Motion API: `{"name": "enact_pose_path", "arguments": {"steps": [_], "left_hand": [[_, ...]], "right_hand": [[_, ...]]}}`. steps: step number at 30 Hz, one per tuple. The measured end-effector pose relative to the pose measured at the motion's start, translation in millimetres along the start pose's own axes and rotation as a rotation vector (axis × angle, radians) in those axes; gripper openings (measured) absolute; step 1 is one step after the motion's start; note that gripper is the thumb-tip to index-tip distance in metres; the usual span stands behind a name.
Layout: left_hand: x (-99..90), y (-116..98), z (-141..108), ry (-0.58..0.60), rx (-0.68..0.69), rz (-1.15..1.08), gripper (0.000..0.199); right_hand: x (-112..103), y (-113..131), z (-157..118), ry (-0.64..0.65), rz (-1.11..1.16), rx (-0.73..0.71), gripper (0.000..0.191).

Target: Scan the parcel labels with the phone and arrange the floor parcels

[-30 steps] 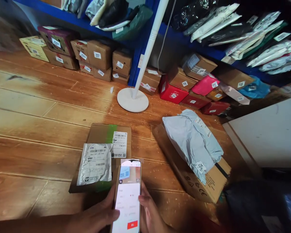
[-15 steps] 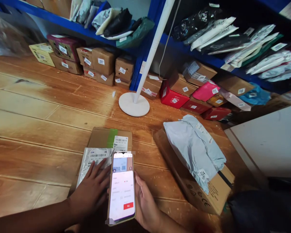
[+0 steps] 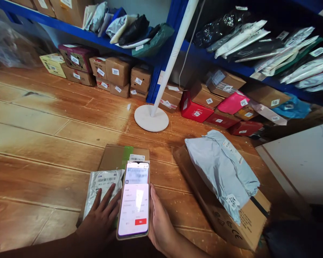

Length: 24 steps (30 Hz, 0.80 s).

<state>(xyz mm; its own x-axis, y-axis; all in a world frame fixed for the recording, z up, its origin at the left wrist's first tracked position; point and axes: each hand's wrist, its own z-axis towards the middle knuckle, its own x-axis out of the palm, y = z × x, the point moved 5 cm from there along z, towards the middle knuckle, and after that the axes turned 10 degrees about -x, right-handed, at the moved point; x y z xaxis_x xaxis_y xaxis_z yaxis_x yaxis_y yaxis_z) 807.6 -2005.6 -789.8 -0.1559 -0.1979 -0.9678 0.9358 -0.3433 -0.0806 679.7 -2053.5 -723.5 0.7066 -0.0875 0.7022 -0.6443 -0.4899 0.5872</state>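
Observation:
My right hand (image 3: 161,224) is wrapped around a smartphone (image 3: 133,211) from its right side. A barcode picture fills the top of the lit screen, with a red button near the bottom. My left hand (image 3: 102,211) lies with fingers spread on a silver-white mailer bag (image 3: 93,182), just left of the phone. That bag rests on a flat cardboard box (image 3: 113,156) with green tape, whose white barcode label (image 3: 137,157) peeks out above the phone. The phone hides the lower part of that label.
A grey mailer bag (image 3: 218,165) tops a larger carton (image 3: 231,229) on the right. Ahead stands a white pole on a round base (image 3: 150,123). Labelled boxes (image 3: 117,71) line the floor under blue shelves (image 3: 70,30) of bagged parcels. A white panel (image 3: 304,150) stands at right.
The phone has moved up over the box's label, and its screen picture now shows a barcode. The silver-white mailer bag under my left hand has slid slightly toward me, away from that label.

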Motion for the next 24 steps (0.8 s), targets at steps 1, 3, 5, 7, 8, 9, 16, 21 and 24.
{"name": "enact_pose_path", "arguments": {"steps": [1,3,5,7,8,9,16,21,24], "left_hand": [[-0.8,-0.4,0.3,0.0,0.0,-0.001,0.06],[-2.6,-1.3,1.2,-0.007,-0.002,-0.005,0.058],[-4.2,-1.6,2.4,-0.02,-0.007,-0.01,0.056],[-5.0,-1.5,3.4,-0.027,-0.008,-0.016,0.055],[-5.3,-1.5,3.6,-0.029,-0.003,-0.02,0.055],[-5.3,-1.4,3.7,-0.029,0.001,-0.023,0.055],[-2.3,-2.0,0.7,-0.032,0.016,-0.007,0.055],[-1.7,-3.1,0.9,-0.052,0.012,0.018,0.052],[-3.3,-3.4,1.3,-0.049,0.003,0.0,0.051]], "right_hand": [[-0.3,-0.9,0.3,0.007,0.0,0.009,0.064],[-0.3,-2.1,0.7,0.024,-0.001,0.02,0.067],[-0.7,-2.0,0.5,0.022,-0.004,0.018,0.069],[-0.9,-0.3,-1.0,0.017,-0.023,0.018,0.069],[-0.2,1.0,-2.2,0.03,-0.049,0.018,0.068],[1.1,2.5,-3.7,0.06,-0.086,0.022,0.069],[11.4,8.4,-10.4,0.313,-0.279,-0.009,0.076],[15.7,7.9,-11.2,0.339,-0.272,-0.035,0.077],[17.5,8.7,-12.0,0.318,-0.279,-0.033,0.075]]}}
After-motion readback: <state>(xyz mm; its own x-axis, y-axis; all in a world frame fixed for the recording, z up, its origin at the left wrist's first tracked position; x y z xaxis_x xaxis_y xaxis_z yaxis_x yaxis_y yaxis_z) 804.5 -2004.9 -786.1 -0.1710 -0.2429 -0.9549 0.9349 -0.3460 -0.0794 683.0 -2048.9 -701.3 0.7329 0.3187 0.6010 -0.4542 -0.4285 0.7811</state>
